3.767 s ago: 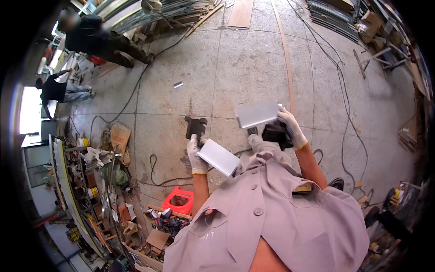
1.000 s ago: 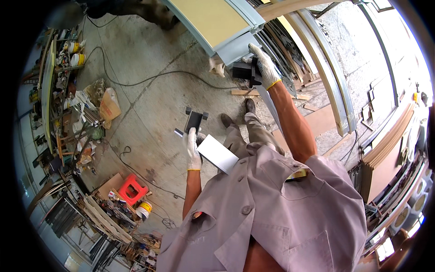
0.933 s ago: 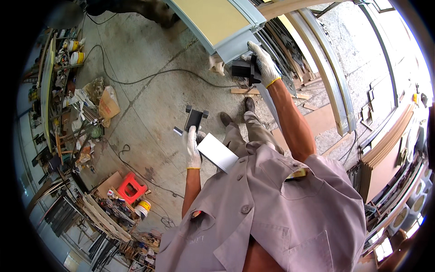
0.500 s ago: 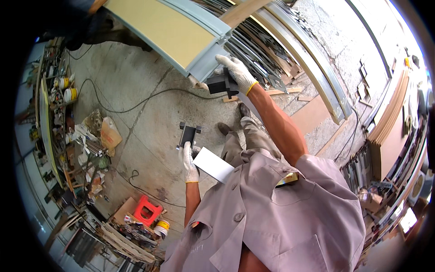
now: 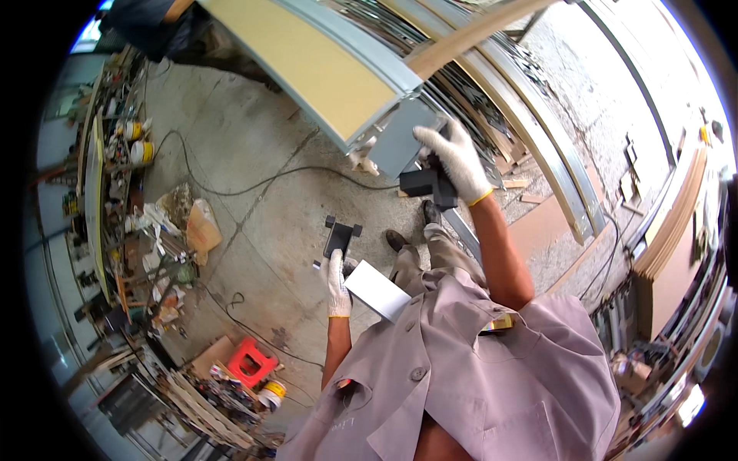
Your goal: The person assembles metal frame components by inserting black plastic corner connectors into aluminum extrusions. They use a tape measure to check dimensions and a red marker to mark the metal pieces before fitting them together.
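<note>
Black bracket (image 5: 337, 240) and white box (image 5: 377, 289): gripped by gloved left hand (image 5: 338, 284), before shirt (image 5: 461, 353) | gloved right hand (image 5: 460, 161), well apart, clamped on black block (image 5: 419, 182); grey plate (image 5: 407, 134) near yellow panel (image 5: 315, 69) | risk: an arm swing could scrape plate on panel | wooden beam (image 5: 477, 38), panel obstruct ahead; cable (image 5: 330, 170), red stool (image 5: 265, 365) on floor (image 5: 261, 253)

Right hand (image 5: 461, 163) in a rough knitted glove (image 5: 475, 183) — under its fingers (image 5: 430, 139), a matt black plastic-looking block (image 5: 420, 182); beyond them, a smooth yellow panel (image 5: 330, 84) with metallic-looking edging (image 5: 369, 59) — at the left hand's (image 5: 338, 289) fingers, matt black bracket (image 5: 337, 240), smooth white piece (image 5: 377, 290)
</note>
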The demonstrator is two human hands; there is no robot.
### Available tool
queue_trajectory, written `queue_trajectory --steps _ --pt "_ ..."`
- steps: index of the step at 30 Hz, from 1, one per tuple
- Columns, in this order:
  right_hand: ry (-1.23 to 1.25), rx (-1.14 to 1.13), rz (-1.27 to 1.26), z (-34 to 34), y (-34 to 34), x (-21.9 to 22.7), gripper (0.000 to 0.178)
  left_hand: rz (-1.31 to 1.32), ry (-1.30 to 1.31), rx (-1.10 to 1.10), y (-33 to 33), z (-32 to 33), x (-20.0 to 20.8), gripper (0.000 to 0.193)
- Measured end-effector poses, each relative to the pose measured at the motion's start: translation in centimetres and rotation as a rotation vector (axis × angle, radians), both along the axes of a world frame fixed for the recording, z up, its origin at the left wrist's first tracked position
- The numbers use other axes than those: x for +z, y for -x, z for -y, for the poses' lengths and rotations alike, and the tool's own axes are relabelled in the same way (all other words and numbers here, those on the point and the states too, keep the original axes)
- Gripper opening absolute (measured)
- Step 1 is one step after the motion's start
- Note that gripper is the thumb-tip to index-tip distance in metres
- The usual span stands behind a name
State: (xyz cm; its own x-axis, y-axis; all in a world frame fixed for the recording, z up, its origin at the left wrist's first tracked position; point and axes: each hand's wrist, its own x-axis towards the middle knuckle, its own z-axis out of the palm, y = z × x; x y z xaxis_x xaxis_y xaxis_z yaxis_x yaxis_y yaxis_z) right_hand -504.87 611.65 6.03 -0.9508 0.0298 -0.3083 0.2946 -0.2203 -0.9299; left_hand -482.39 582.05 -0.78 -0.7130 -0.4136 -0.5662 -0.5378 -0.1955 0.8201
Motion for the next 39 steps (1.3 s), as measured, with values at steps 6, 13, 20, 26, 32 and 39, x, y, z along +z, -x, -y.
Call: queue_trajectory --steps 6,13,20,26,32,39 --pt "-0.173 0.509 -0.106 6.7 13.6 4.4 0.069 -0.025 0.153 -0.004 -2.3 1.0 -1.1 0.052" --pt "-0.618 0.534 -0.050 10.6 20.0 1.7 0.085 -0.053 0.297 -0.066 1.4 -1.7 5.6 0.058" --pt "-0.931 0.415 -0.317 7.8 18.0 4.4 0.070 -0.135 0.255 -0.057 3.1 -0.4 2.5 0.052" --pt "-0.633 0.586 -0.408 1.0 5.0 2.5 0.082 -0.169 0.305 0.047 5.8 -1.7 3.8 0.061" --pt "0.190 0.713 0.543 -2.1 -15.0 -5.1 0.082 -0.556 0.314 0.197 8.0 -4.0 -2.0 0.064" --pt "0.698 0.189 0.753 4.1 -12.8 -4.2 0.039 -0.533 0.444 0.079 10.0 -6.2 -3.0 0.055"
